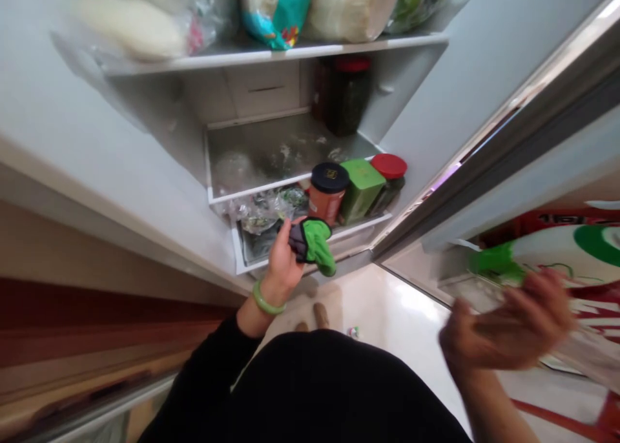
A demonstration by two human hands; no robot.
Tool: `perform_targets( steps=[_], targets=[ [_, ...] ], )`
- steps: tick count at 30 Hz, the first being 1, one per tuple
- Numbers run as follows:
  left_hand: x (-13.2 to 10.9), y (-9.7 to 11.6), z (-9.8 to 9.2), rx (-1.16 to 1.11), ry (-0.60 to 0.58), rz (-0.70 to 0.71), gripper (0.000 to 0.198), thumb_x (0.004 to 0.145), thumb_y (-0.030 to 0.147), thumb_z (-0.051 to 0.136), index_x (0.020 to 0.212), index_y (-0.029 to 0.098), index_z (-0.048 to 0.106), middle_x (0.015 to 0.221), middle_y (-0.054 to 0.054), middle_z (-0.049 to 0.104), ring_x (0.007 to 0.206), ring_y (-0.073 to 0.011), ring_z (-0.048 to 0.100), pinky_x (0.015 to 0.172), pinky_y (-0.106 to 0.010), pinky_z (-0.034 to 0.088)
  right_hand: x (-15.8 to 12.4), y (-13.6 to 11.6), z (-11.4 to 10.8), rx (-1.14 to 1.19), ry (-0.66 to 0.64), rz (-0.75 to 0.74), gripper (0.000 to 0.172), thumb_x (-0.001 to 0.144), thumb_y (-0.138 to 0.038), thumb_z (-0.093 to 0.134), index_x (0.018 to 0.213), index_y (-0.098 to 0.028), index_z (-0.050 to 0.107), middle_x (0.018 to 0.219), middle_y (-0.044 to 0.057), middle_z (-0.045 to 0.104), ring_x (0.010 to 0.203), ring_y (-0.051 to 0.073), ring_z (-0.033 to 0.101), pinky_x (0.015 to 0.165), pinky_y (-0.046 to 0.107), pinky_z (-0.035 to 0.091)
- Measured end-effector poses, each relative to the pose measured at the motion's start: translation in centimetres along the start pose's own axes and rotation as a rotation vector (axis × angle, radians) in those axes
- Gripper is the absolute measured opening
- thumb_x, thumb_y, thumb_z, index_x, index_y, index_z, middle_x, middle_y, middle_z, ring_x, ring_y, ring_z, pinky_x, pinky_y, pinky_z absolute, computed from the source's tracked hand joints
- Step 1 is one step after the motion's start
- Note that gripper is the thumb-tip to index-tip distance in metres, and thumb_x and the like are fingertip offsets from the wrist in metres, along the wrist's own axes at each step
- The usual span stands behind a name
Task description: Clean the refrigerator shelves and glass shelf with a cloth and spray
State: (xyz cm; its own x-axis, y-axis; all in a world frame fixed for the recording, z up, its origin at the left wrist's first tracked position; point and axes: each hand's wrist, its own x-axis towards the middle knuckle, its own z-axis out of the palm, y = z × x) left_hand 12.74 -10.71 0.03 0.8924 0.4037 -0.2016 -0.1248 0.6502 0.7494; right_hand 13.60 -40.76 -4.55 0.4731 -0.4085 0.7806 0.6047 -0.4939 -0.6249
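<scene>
My left hand (285, 257), with a pale green bangle at its wrist, is closed on a green and dark grey cloth (317, 244) with black edging. The cloth hangs from the fingers in front of the lower fridge shelf. Just behind it stand an orange jar with a black lid (328, 191), a green box (361, 188) and a red-lidded jar (389, 178). On the right, my right hand (508, 327) is blurred by motion, its fingers apart and nothing visible in them. It is beside the open door's rack, near a white and green package (566, 252).
An upper shelf (208, 61) holds several bagged foods. Beneath it, a glass shelf (256, 139) carries a dark jar with a red lid (349, 97) at the back. Clear plastic bags (266, 210) lie in the lower bin. A small object (353, 332) is on the floor.
</scene>
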Motion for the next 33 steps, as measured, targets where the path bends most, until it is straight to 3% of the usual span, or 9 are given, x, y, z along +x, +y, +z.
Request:
perform_targets(
  steps=[3,6,8,13,19,22,27,30,33],
  targets=[
    [-0.7,0.1,0.4,0.017,-0.012,0.033,0.046,0.091,0.061,0.073,0.107,0.018,0.081,0.103,-0.011,0.081,0.107,-0.0301,0.076,0.085,-0.039,0.061,-2.5,-4.3,4.6,0.191,-0.287,-0.130,0.050,0.084,-0.046,0.077,0.133,-0.057,0.068,0.137,0.009,0.065,0.141,0.049,0.054,0.115,0.082,0.042],
    [-1.8,-0.2,0.9,0.078,-0.091,0.117,0.054,0.095,0.065,0.066,0.122,0.020,0.077,0.121,-0.011,0.079,0.121,-0.0301,0.072,0.101,-0.041,0.058,-3.1,-7.5,8.9,0.416,-0.816,0.080,0.057,0.086,-0.047,0.081,0.141,-0.043,0.065,0.144,0.010,0.066,0.133,0.042,0.063,0.109,0.068,0.055],
    [-2.6,-0.2,0.7,0.185,-0.190,0.237,0.055,0.097,0.064,0.065,0.132,0.022,0.073,0.137,-0.011,0.074,0.133,-0.0286,0.066,0.116,-0.042,0.049,-3.6,-8.5,11.2,0.491,-0.929,0.191,0.056,0.081,-0.050,0.085,0.133,-0.035,0.070,0.141,0.012,0.068,0.131,0.040,0.064,0.109,0.061,0.057],
    [-4.6,1.2,-1.7,0.720,-0.323,0.601,0.047,0.093,0.041,0.078,0.137,0.026,0.073,0.159,-0.011,0.058,0.154,-0.0302,0.047,0.132,-0.042,0.027,-5.1,-9.0,14.6,0.748,-0.950,0.752,0.032,0.083,-0.050,0.075,0.104,-0.026,0.076,0.114,0.006,0.080,0.111,0.032,0.073,0.104,0.051,0.059],
    [-5.0,3.1,-6.1,1.125,-0.177,0.982,0.014,0.092,0.027,0.077,0.105,0.022,0.075,0.139,-0.013,0.065,0.134,-0.0290,0.061,0.119,-0.048,0.044,-2.6,-11.8,16.1,1.200,-0.928,1.415,0.017,0.084,-0.035,0.066,0.095,-0.025,0.074,0.099,0.000,0.083,0.103,0.023,0.077,0.091,0.038,0.064],
    [-5.0,3.7,-7.9,1.174,-0.165,1.011,0.018,0.089,0.027,0.081,0.101,0.021,0.070,0.112,-0.007,0.070,0.109,-0.0226,0.068,0.099,-0.037,0.054,-0.9,-13.6,16.3,1.367,-0.926,1.506,0.019,0.086,-0.030,0.060,0.097,-0.024,0.074,0.099,0.002,0.083,0.110,0.024,0.076,0.103,0.043,0.061],
    [-5.4,4.9,-10.0,1.141,-0.080,0.760,0.026,0.080,0.023,0.083,0.105,0.021,0.074,0.102,-0.003,0.076,0.095,-0.0205,0.071,0.088,-0.030,0.055,0.0,-14.3,17.2,1.446,-0.877,1.529,0.024,0.083,-0.028,0.057,0.099,-0.025,0.075,0.101,0.003,0.083,0.115,0.024,0.074,0.112,0.047,0.056],
    [-5.7,5.7,-10.5,0.889,0.069,0.645,0.023,0.081,0.035,0.082,0.097,0.019,0.078,0.091,-0.003,0.077,0.086,-0.0197,0.071,0.082,-0.029,0.057,0.2,-13.1,17.9,1.378,-0.906,1.409,0.028,0.077,-0.020,0.062,0.101,-0.026,0.075,0.104,0.001,0.083,0.118,0.024,0.073,0.115,0.046,0.054],
    [-6.1,6.9,-9.9,0.540,0.253,0.773,0.032,0.091,0.048,0.073,0.103,0.019,0.079,0.101,-0.004,0.080,0.094,-0.0202,0.074,0.087,-0.030,0.059,0.1,-11.9,18.0,1.238,-0.963,1.276,0.028,0.078,-0.019,0.072,0.105,-0.025,0.076,0.121,0.002,0.080,0.124,0.023,0.071,0.116,0.042,0.053]
  ],
)
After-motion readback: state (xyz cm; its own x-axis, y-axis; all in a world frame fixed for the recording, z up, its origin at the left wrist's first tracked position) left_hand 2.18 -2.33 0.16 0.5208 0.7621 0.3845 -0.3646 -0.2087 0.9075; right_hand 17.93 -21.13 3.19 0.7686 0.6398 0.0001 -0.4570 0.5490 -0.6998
